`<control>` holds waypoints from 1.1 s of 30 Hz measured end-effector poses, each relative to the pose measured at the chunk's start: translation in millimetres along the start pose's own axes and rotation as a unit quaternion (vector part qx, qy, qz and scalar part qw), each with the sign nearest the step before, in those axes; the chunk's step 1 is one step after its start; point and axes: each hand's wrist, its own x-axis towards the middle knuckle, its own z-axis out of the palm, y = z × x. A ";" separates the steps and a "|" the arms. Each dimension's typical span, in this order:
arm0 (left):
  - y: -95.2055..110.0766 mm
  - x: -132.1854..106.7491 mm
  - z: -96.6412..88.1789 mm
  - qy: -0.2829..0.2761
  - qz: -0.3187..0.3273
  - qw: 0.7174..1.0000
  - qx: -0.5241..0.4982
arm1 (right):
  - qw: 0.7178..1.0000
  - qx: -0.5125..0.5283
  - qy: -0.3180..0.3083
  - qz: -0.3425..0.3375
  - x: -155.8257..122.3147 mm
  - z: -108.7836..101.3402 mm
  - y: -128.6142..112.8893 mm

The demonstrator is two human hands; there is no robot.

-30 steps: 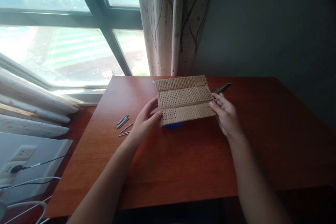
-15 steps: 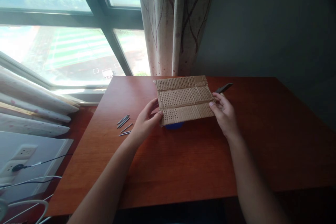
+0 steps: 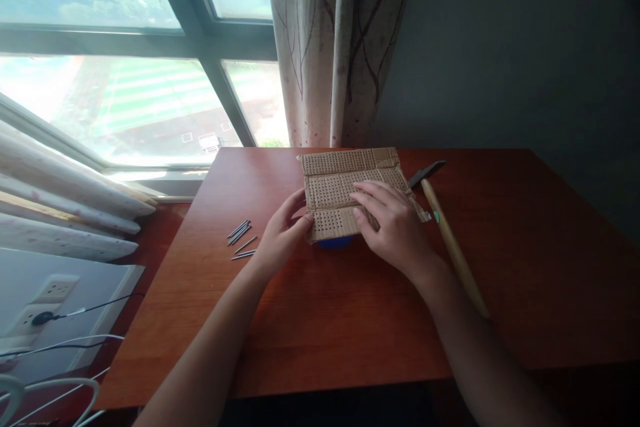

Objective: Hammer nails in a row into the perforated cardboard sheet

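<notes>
One perforated cardboard sheet (image 3: 327,192) is located mid-table (image 3: 325,327), above one blue object (image 3: 334,242). Left hand (image 3: 281,232) pinches its left edge, thumb on top. Right hand (image 3: 397,228) is over it, digits slightly spread; contact cannot be told. One wooden-handled hammer (image 3: 457,253), right, bears a green mark (image 3: 437,217), illegible. At least five nails (image 3: 240,232) lie left.
</notes>
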 end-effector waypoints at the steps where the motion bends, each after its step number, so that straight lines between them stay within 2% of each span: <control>1: -0.4 0.2 -0.2 -0.002 -0.001 1.000 -0.002 | 1.000 -0.002 -0.012 -0.002 1.4 1.9 -1.0; 10: -0.3 -0.9 -1.0 -0.001 -0.003 1.000 0.017 | 0.999 -0.007 -0.036 0.001 -3.5 5.4 -6.4; 17: -1.1 0.7 -3.1 -0.006 0.009 1.000 0.028 | 1.000 -0.006 -0.029 0.000 -6.9 8.8 -3.6; 19: 0.8 0.6 -8.8 0.010 0.007 0.998 0.054 | 1.000 -0.006 -0.024 -0.001 -8.1 10.3 -2.4; 21: 3.5 -2.0 -20.4 0.051 0.009 0.993 0.104 | 1.000 -0.006 -0.022 -0.001 -8.9 11.5 -1.6; 24: 6.4 -12.5 -48.7 0.119 0.022 0.965 0.234 | 1.000 -0.005 -0.018 0.000 -9.0 12.2 -1.4; 27: 5.1 -29.2 -81.2 0.138 0.038 0.889 0.435 | 1.000 -0.002 -0.016 0.002 -8.6 12.1 -2.0; 29: 2.4 -41.1 -98.4 0.119 0.033 0.853 0.507 | 1.000 -0.001 -0.017 0.003 -8.4 12.1 -2.4; 31: -1.1 -51.5 -109.7 0.105 0.031 0.841 0.530 | 1.000 0.000 -0.016 0.003 -8.4 12.3 -2.4; 33: -5.4 -59.6 -116.3 0.087 0.029 0.841 0.534 | 1.000 0.001 -0.014 0.003 -8.7 12.5 -2.1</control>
